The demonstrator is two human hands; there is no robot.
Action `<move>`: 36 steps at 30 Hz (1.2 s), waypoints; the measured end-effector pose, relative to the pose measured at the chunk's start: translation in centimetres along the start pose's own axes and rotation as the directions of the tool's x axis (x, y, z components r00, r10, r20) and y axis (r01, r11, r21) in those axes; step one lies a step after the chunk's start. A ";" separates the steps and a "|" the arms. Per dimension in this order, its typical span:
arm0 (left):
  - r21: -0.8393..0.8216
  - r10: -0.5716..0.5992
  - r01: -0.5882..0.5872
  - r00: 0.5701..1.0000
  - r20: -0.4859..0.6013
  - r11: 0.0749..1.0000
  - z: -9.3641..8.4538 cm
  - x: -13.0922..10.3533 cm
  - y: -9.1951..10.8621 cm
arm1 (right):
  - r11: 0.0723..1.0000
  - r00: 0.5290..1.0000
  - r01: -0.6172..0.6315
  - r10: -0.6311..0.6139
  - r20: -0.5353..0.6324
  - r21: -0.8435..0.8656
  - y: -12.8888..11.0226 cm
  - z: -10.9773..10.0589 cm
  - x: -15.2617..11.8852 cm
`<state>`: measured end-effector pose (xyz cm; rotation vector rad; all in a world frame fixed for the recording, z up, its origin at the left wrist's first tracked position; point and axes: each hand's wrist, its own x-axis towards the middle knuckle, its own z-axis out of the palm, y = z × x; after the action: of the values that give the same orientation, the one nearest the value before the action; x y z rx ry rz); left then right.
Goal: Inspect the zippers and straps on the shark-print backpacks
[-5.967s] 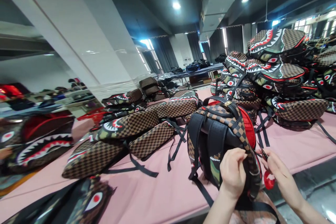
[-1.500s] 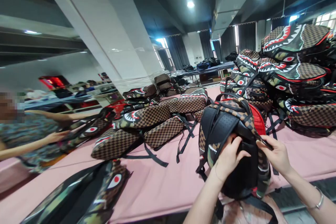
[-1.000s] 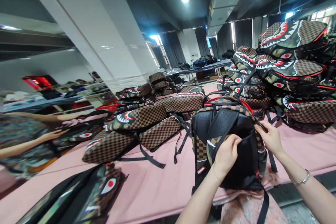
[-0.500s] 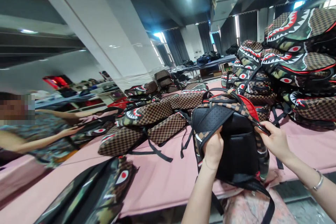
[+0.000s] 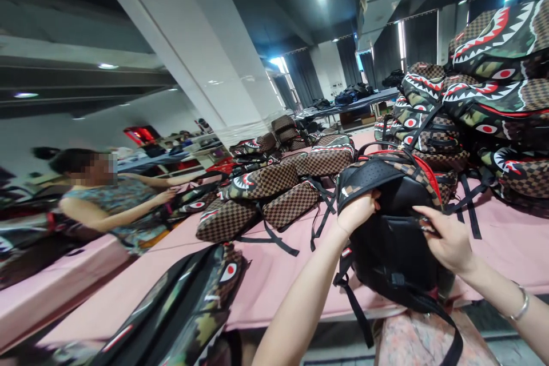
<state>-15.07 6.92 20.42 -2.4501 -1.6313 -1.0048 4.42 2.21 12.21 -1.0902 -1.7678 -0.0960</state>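
A backpack [image 5: 398, 246] with a black back panel stands upright at the near edge of the pink table, its back towards me. Checkered fabric and a red-edged opening show near its top. My left hand [image 5: 358, 213] is closed on the padded black shoulder strap [image 5: 369, 176] at the upper left. At the right side of the back panel, my right hand [image 5: 448, 240] has its index finger reaching over the black surface and its other fingers curled at the backpack's side. What those curled fingers grip is partly hidden. A loose webbing strap [image 5: 457, 334] hangs down in front.
Shark-mouth backpacks [image 5: 493, 91] are stacked high at the right. Several checkered bags [image 5: 266, 183] lie across the pink table [image 5: 274, 280]. Another backpack [image 5: 171, 309] lies at the near left. A co-worker [image 5: 115, 200] handles a bag at the far left. A pillar [image 5: 184, 40] rises behind.
My right hand has left the dark strap at the upper right and moved lower, onto the back panel's side. My left hand stays at the left strap. The view has turned left.
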 end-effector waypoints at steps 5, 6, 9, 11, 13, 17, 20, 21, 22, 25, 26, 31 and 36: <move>-0.118 0.111 -0.090 0.976 0.186 0.989 -2.2 -2.4 2.5 | 0.998 0.956 -0.059 0.050 0.289 0.024 -0.3 0.6 1.1; -0.211 0.157 -0.106 0.957 0.243 0.972 -3.2 -3.7 3.2 | 0.995 0.953 -0.078 0.055 0.298 0.067 0.1 0.6 1.4; -0.552 0.364 -0.053 0.803 0.471 0.832 -5.9 -7.7 4.4 | 0.976 0.938 -0.128 0.060 0.340 0.178 1.4 0.3 1.7; -0.636 0.229 0.106 0.877 0.422 0.764 -6.4 -9.3 4.0 | 0.965 0.928 -0.149 0.061 0.368 0.216 1.8 0.1 1.8; -0.614 -0.053 0.178 0.975 0.217 0.769 -5.2 -9.8 3.0 | 0.961 0.922 -0.148 0.049 0.383 0.233 1.9 -0.1 1.7; -0.461 -0.139 0.099 0.989 -0.055 0.882 0.2 -9.9 1.3 | 0.983 0.939 -0.083 0.022 0.343 0.165 2.4 -0.5 0.4; -0.300 -0.056 -0.008 0.977 -0.204 0.954 3.9 -10.5 1.8 | 0.999 0.985 -0.028 0.034 0.170 -0.036 3.8 -1.6 -1.4; -0.227 -0.027 -0.034 0.965 -0.260 0.973 4.9 -10.7 2.2 | 0.995 0.995 -0.031 0.039 0.090 -0.095 4.2 -2.2 -1.9; -0.153 -0.002 -0.047 0.952 -0.307 0.987 5.7 -10.9 2.6 | 0.991 0.999 -0.047 0.049 0.010 -0.129 4.4 -3.0 -2.3; 0.020 0.074 -0.072 0.919 -0.386 0.997 7.6 -10.6 4.0 | 0.994 0.988 -0.098 0.091 -0.126 -0.052 3.3 -5.2 -1.9; 0.052 0.105 -0.092 0.914 -0.392 0.994 8.0 -10.3 4.4 | 0.996 0.988 -0.093 0.094 -0.121 0.016 2.2 -5.6 -1.3; 0.125 0.255 -0.224 0.895 -0.366 0.966 8.9 -8.3 4.6 | 0.933 0.978 -0.030 -0.046 0.202 0.358 -3.8 -3.4 3.0; 0.253 0.246 -0.187 0.943 -0.226 0.949 7.1 -6.6 2.5 | 0.999 0.977 0.003 -0.013 0.212 0.047 -3.4 1.1 4.7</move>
<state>-11.09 3.00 12.09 -2.1859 -1.2832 -0.9888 0.90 3.74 16.68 -1.0923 -1.9553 0.0589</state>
